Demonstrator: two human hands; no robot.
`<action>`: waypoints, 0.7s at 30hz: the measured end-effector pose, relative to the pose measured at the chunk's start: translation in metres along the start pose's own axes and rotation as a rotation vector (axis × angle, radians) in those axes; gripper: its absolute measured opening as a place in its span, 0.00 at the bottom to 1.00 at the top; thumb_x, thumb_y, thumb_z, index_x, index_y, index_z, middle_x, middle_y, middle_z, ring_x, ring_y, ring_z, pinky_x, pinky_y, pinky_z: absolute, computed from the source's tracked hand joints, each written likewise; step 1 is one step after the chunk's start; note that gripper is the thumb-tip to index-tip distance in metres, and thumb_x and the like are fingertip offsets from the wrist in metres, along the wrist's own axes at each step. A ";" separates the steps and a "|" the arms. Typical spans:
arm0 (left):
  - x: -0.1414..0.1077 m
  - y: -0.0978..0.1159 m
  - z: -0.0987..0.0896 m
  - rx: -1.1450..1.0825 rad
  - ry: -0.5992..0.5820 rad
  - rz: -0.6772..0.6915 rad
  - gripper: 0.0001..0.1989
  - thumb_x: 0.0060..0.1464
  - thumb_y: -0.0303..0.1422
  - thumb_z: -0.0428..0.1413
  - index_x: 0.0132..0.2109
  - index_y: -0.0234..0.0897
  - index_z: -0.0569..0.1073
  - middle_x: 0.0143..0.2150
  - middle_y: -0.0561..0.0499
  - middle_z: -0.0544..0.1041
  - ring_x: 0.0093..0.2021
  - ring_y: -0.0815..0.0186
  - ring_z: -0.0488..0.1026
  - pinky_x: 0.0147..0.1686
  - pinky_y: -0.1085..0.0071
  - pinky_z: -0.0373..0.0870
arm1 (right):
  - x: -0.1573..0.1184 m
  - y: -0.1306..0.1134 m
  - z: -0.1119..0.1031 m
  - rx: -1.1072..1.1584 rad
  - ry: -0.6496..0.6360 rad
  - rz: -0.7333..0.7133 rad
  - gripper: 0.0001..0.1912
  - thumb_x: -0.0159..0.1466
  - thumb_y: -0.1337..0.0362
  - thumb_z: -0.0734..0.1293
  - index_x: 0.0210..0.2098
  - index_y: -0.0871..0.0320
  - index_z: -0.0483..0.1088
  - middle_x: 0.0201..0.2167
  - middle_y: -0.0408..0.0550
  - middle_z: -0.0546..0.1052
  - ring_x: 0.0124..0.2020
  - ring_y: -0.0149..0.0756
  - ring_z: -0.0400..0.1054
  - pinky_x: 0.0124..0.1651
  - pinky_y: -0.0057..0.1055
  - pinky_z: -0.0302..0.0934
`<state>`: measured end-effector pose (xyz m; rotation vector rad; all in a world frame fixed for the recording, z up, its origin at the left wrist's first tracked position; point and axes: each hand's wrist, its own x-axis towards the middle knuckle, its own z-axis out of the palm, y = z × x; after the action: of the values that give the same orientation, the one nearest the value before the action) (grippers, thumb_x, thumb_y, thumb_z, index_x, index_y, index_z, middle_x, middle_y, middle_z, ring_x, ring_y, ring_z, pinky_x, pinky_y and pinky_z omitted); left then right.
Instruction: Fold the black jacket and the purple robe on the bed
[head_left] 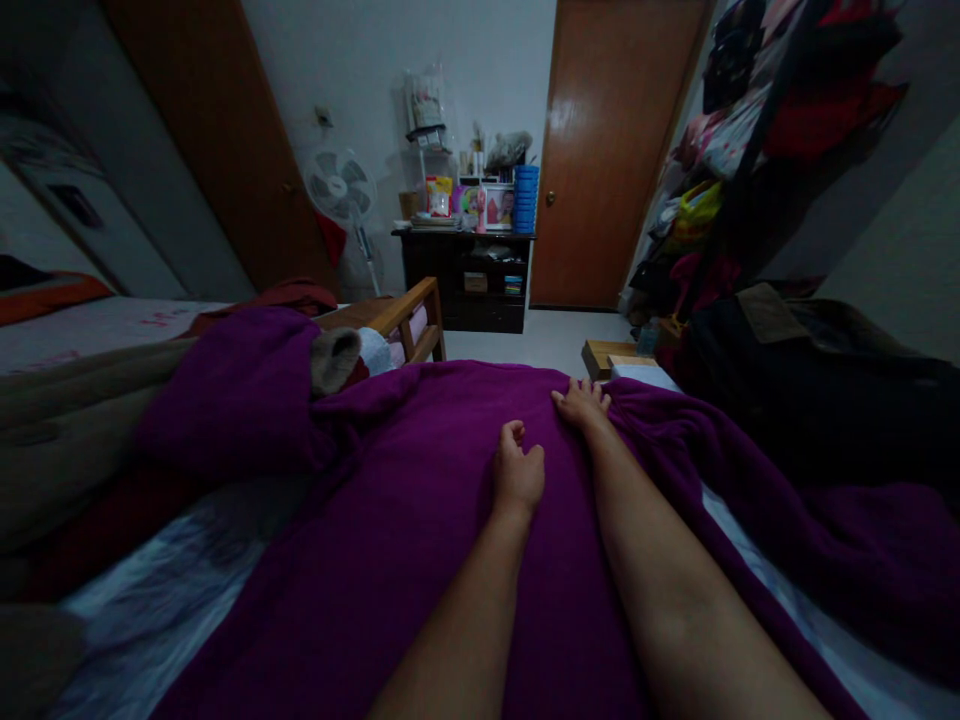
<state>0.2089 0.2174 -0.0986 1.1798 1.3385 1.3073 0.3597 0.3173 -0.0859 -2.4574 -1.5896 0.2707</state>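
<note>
Purple garment is lying over the patterned sheet, body running near to far beneath my arms. My right hand, fingers apart, is resting nearer its far edge; my left hand is curling loosely, gripping nothing.

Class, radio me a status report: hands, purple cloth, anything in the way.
Right hand spread on purple cloth. Left hand loosely curled, holding nothing. Cloth laid out, wrinkled at right. Tan clothing crowds its left side.
</note>
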 end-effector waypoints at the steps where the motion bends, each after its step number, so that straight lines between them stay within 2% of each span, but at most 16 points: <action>1: 0.000 0.000 0.000 0.010 0.007 0.008 0.20 0.45 0.20 0.54 0.48 0.38 0.67 0.53 0.42 0.73 0.54 0.62 0.70 0.57 0.66 0.63 | 0.000 -0.001 -0.001 0.003 0.022 -0.013 0.34 0.66 0.48 0.55 0.66 0.60 0.53 0.69 0.60 0.49 0.69 0.57 0.38 0.65 0.57 0.36; 6: 0.002 0.003 -0.005 0.064 0.049 0.020 0.22 0.45 0.20 0.53 0.48 0.41 0.69 0.52 0.46 0.74 0.54 0.62 0.70 0.58 0.65 0.62 | -0.009 -0.019 -0.011 -0.003 0.209 -0.221 0.26 0.65 0.56 0.61 0.60 0.57 0.61 0.64 0.58 0.58 0.63 0.49 0.51 0.61 0.45 0.49; 9: 0.006 0.003 -0.009 0.068 0.096 0.014 0.22 0.45 0.20 0.53 0.49 0.39 0.69 0.52 0.44 0.73 0.55 0.61 0.70 0.58 0.65 0.62 | -0.017 -0.033 -0.010 -0.022 0.145 -0.351 0.23 0.66 0.54 0.59 0.58 0.52 0.64 0.61 0.54 0.63 0.60 0.47 0.56 0.59 0.42 0.53; 12: 0.010 0.003 -0.011 0.019 0.148 -0.022 0.23 0.45 0.20 0.52 0.50 0.39 0.67 0.54 0.44 0.71 0.57 0.62 0.69 0.57 0.66 0.63 | -0.023 -0.039 0.000 -0.073 0.017 -0.370 0.27 0.68 0.49 0.55 0.63 0.48 0.59 0.67 0.50 0.56 0.65 0.48 0.48 0.63 0.50 0.45; 16: 0.013 0.005 -0.011 -0.113 0.197 -0.100 0.26 0.45 0.19 0.51 0.53 0.38 0.64 0.58 0.41 0.68 0.58 0.61 0.68 0.53 0.68 0.66 | -0.025 -0.039 0.011 -0.089 -0.041 -0.246 0.34 0.67 0.42 0.50 0.68 0.46 0.48 0.71 0.47 0.43 0.70 0.56 0.35 0.64 0.63 0.34; 21: 0.014 0.005 -0.013 -0.221 0.233 -0.150 0.25 0.48 0.20 0.51 0.55 0.38 0.62 0.57 0.40 0.69 0.56 0.62 0.70 0.53 0.67 0.67 | -0.028 -0.039 0.010 -0.084 -0.013 -0.252 0.34 0.67 0.43 0.51 0.68 0.47 0.48 0.71 0.47 0.44 0.70 0.58 0.33 0.64 0.62 0.33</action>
<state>0.1947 0.2296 -0.0929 0.7802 1.3766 1.4732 0.3117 0.3082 -0.0835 -2.2832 -1.9292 0.1839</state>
